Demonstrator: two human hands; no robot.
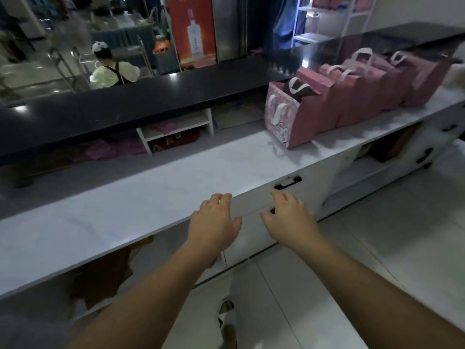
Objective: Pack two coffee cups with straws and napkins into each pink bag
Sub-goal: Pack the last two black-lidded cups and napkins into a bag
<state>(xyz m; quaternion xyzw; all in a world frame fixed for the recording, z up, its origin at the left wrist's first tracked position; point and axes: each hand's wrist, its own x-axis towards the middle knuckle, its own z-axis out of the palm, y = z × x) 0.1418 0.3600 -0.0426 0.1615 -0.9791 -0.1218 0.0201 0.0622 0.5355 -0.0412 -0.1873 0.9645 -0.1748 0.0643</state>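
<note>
- Reaching out with both arms over the near edge of the white table [141, 197]; left hand [214, 220] and right hand [289, 217] hover side by side, close but apart.
- Grip state: fingers on both hands loosely spread and relaxed, holding nothing. Left fingertips sit at the table edge; contact cannot be confirmed. Right hand hangs just off the edge, in front of the drawer [281, 197] with its black handle [288, 183].
- Step in hand, as a judgement: between bags, or about to start one. No grasp under way.
- Pink bags [357, 96] stand in a row on the table, well beyond and to the right of the right hand, none within the grip.
- Nearest bag [289, 122]: upright, mouth open, white ribbon handle drooping down its front, cartoon print low on the face. Something dark shows inside with a pale handle loop over it; whether it is a cup cannot be told.
- Bags farther along look closed or folded at the top, white handles standing up. Contents hidden.
- No loose cups, straws or napkins in view anywhere near the hands.
- Next move likely calls for shifting right toward the row, or fetching cups first; both hands are free for it.
- Thin paper bags would tip easily, so steady one side while loading.
</note>
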